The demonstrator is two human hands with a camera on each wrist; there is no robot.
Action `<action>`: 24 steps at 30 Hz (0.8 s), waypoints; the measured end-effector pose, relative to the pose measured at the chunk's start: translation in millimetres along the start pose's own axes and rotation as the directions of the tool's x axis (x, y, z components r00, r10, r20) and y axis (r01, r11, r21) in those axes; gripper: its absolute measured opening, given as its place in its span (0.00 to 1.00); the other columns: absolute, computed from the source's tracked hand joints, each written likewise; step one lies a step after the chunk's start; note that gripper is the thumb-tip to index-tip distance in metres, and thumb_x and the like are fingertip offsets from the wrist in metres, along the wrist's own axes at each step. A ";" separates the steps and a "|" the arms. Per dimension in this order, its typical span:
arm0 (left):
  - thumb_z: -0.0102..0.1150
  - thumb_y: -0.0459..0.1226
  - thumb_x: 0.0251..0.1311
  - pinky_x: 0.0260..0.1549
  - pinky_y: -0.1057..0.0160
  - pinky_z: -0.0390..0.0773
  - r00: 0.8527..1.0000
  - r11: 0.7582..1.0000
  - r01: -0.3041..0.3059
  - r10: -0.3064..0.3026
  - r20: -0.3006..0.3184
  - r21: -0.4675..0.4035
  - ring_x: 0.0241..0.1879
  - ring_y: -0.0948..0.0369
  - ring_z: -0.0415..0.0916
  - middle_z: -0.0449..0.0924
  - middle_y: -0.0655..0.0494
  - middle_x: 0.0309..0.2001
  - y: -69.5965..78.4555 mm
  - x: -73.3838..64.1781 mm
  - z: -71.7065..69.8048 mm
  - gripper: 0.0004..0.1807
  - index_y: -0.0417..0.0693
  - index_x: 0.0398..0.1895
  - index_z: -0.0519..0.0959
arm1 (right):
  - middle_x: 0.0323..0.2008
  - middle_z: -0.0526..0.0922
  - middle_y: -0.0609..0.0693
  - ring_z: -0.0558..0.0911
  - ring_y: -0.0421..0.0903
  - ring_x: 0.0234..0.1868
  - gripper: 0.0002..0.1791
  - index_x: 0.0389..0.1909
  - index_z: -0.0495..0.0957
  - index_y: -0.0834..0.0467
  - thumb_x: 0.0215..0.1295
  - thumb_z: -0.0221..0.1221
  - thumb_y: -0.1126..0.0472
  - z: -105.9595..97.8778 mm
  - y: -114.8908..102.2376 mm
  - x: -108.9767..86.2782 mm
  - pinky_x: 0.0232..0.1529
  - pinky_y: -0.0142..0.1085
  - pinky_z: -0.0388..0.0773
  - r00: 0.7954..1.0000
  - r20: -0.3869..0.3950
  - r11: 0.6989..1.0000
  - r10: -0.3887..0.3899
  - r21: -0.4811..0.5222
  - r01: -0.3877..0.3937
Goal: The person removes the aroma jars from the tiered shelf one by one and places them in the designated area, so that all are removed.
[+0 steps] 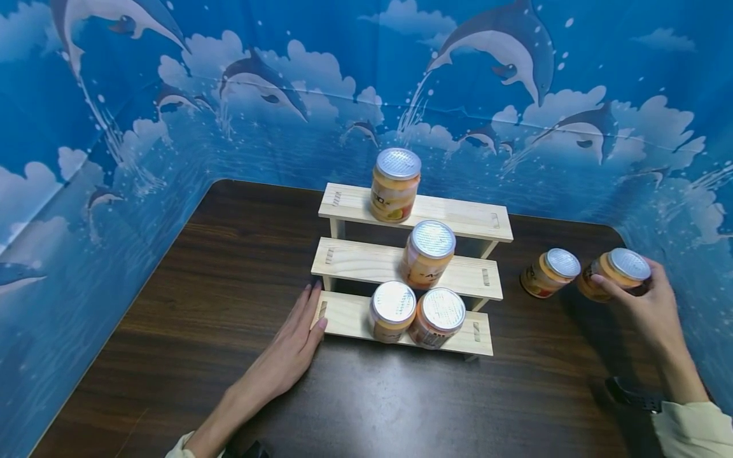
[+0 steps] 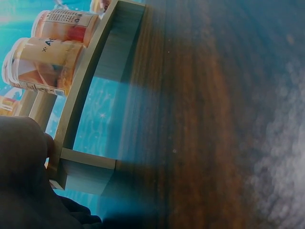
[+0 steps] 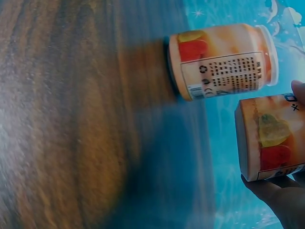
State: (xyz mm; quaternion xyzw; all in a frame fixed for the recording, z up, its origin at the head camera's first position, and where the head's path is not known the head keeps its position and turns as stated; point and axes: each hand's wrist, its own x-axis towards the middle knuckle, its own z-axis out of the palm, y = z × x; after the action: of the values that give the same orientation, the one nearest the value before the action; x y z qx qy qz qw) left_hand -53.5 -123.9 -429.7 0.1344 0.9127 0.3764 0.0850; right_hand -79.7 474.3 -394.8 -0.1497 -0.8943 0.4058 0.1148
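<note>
In the head view my right hand (image 1: 653, 305) grips a fruit jar (image 1: 613, 273) with a silver lid, at the table's right side. Its base shows in the right wrist view, and the jar (image 3: 274, 138) looks raised off the table. Another fruit jar (image 1: 550, 273) stands just left of it. My left hand (image 1: 292, 343) rests against the left end of a three-step wooden rack (image 1: 343, 312), fingers straight, thumb at the lowest step's corner. On that step stand two jars (image 1: 392, 312), side by side. The middle step bears one jar (image 1: 428, 254), the top step another (image 1: 395, 184).
The rack stands on a dark wood-grain table (image 1: 200, 286). A blue curtain (image 1: 321, 114) printed with dolphins hangs behind the table and along both sides. A dark strap (image 1: 632, 394) sits at the right wrist.
</note>
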 end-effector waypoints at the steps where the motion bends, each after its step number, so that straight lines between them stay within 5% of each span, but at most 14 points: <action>1: 0.37 0.49 0.91 0.81 0.29 0.52 1.000 1.000 0.000 0.000 0.000 0.000 0.88 0.37 0.40 0.39 0.33 0.89 0.1 0.1 0.0 0.37 0.45 0.92 0.42 | 0.52 0.65 0.24 0.69 0.25 0.50 0.41 0.81 0.58 0.46 0.77 0.70 0.51 1.2 0.6 0.1 0.41 0.12 0.67 1.000 0.002 1.000 0.001 -0.001 -0.001; 6: 0.38 0.49 0.91 0.81 0.28 0.52 1.000 1.000 0.001 -0.001 0.003 0.001 0.88 0.37 0.40 0.39 0.33 0.89 0.0 -0.4 -0.2 0.37 0.45 0.92 0.42 | 0.53 0.64 0.25 0.68 0.26 0.51 0.47 0.86 0.54 0.53 0.77 0.69 0.49 6.6 4.2 0.1 0.42 0.13 0.67 1.000 0.002 1.000 0.015 -0.022 -0.015; 8: 0.38 0.49 0.91 0.81 0.28 0.53 1.000 1.000 0.003 -0.003 0.004 0.000 0.88 0.37 0.40 0.39 0.33 0.89 0.0 -0.7 -0.4 0.37 0.45 0.92 0.42 | 0.56 0.65 0.28 0.67 0.27 0.53 0.47 0.86 0.53 0.55 0.77 0.69 0.49 8.1 5.3 0.1 0.53 0.16 0.70 1.000 0.002 0.999 0.027 -0.028 -0.027; 12: 0.38 0.49 0.91 0.81 0.28 0.53 1.000 1.000 0.005 -0.005 0.002 0.002 0.88 0.37 0.40 0.39 0.33 0.89 0.0 -0.9 -0.9 0.37 0.45 0.92 0.42 | 0.64 0.68 0.44 0.68 0.34 0.60 0.49 0.87 0.51 0.55 0.78 0.68 0.46 11.4 6.2 1.4 0.79 0.41 0.68 0.998 0.003 0.997 0.071 -0.036 -0.070; 16: 0.38 0.49 0.91 0.80 0.28 0.53 1.000 1.000 -0.002 0.002 -0.003 0.004 0.88 0.37 0.41 0.39 0.33 0.89 0.2 -0.7 -0.9 0.37 0.45 0.92 0.42 | 0.71 0.64 0.59 0.67 0.45 0.67 0.50 0.88 0.49 0.54 0.78 0.67 0.44 15.3 6.8 3.7 0.84 0.60 0.60 0.995 0.018 0.995 0.100 -0.023 -0.100; 20: 0.37 0.49 0.92 0.81 0.28 0.53 1.000 1.000 -0.001 0.001 0.001 0.001 0.88 0.37 0.40 0.39 0.33 0.89 -0.4 -0.2 0.0 0.37 0.45 0.92 0.42 | 0.76 0.59 0.67 0.64 0.55 0.72 0.51 0.88 0.47 0.55 0.79 0.66 0.44 17.8 9.0 4.4 0.85 0.63 0.56 0.993 0.032 0.994 0.112 -0.004 -0.112; 24: 0.36 0.50 0.92 0.82 0.29 0.52 1.000 1.000 0.008 -0.008 0.008 0.000 0.88 0.37 0.40 0.38 0.34 0.90 -1.2 1.1 1.2 0.38 0.46 0.92 0.41 | 0.74 0.62 0.60 0.64 0.54 0.72 0.51 0.89 0.48 0.53 0.78 0.67 0.44 20.7 13.3 4.9 0.86 0.58 0.57 0.992 0.035 0.992 0.122 0.018 -0.123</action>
State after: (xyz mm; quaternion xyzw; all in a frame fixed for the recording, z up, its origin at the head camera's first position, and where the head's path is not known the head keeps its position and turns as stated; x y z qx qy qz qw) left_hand -54.4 -123.6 -431.4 0.1321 0.9128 0.3758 0.0901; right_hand -88.7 470.1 -417.8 -0.1962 -0.8810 0.4237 0.0760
